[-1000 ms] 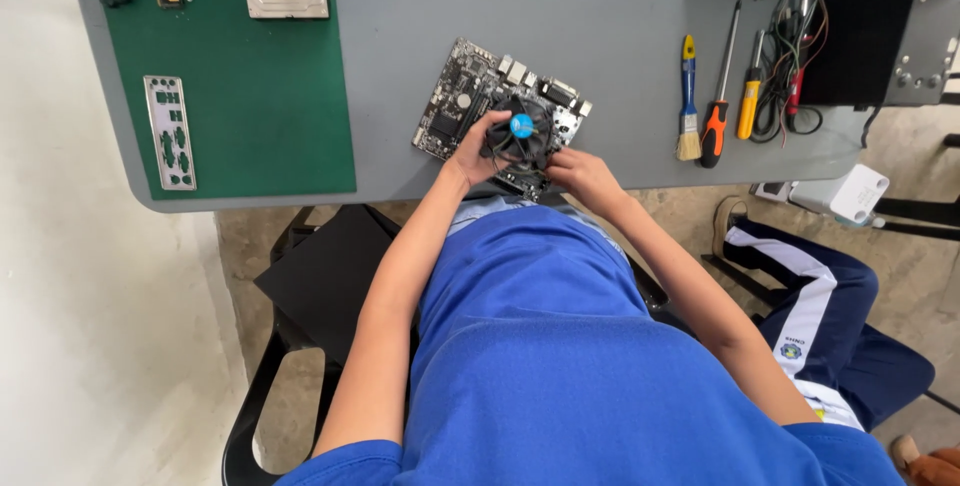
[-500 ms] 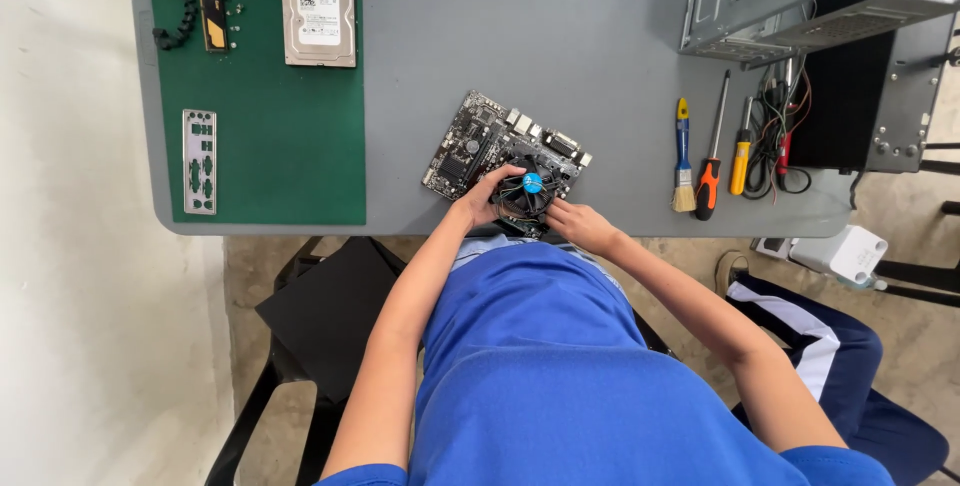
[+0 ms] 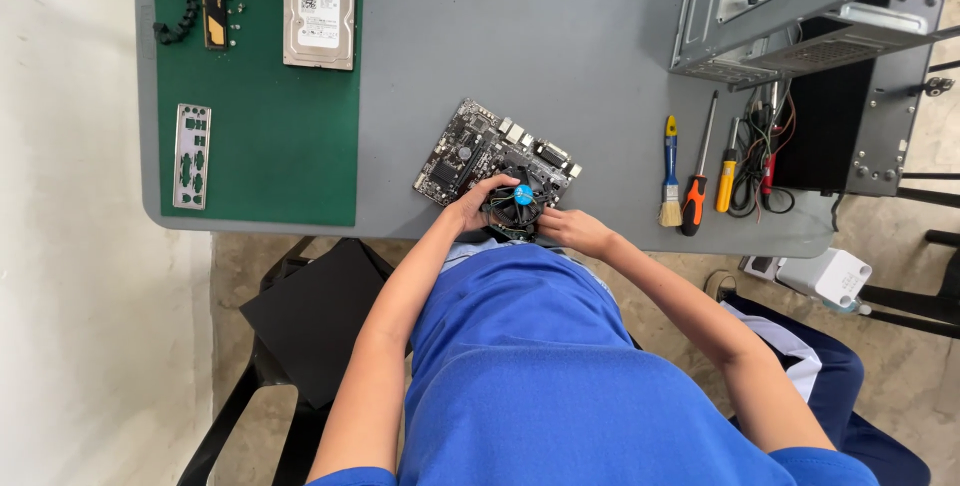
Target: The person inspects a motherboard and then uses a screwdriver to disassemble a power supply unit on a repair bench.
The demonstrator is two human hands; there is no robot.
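- Two hands at work on one cooler fan (image 3: 519, 208), black with a blue round centre, seated on a dark motherboard (image 3: 478, 151) near the front edge of the grey desk (image 3: 500, 36).
- Left hand (image 3: 478, 202) curled around the fan's left side, fingers bent over its rim and touching it.
- Right hand (image 3: 572, 229) pressed against the fan's right side, fingers folded on its edge; grip partly hidden, so firmness of hold not clear.
- Motherboard lying flat and turned at an angle, its near corner under the hands, its far corner pointing toward the green mat (image 3: 262, 126).
- Green mat on the desk's left part, carrying a silver hard drive (image 3: 319, 16) at its far right corner, a memory stick (image 3: 213, 3) just left of the drive, a black cable coil (image 3: 178, 8) farther left, and a metal port shield (image 3: 191, 156) near the front left.
- Right of the motherboard, well apart from it: small brush (image 3: 670, 174) with blue and yellow handle, screwdriver with orange handle (image 3: 695, 191), second screwdriver with yellow handle (image 3: 727, 174), all lying side by side.
- Bundle of coloured wires (image 3: 762, 161) just beside the screwdrivers.
- Open metal computer case (image 3: 790, 16) at the desk's far right corner.
- Blue shirt (image 3: 530, 376) filling the lower middle of the view.
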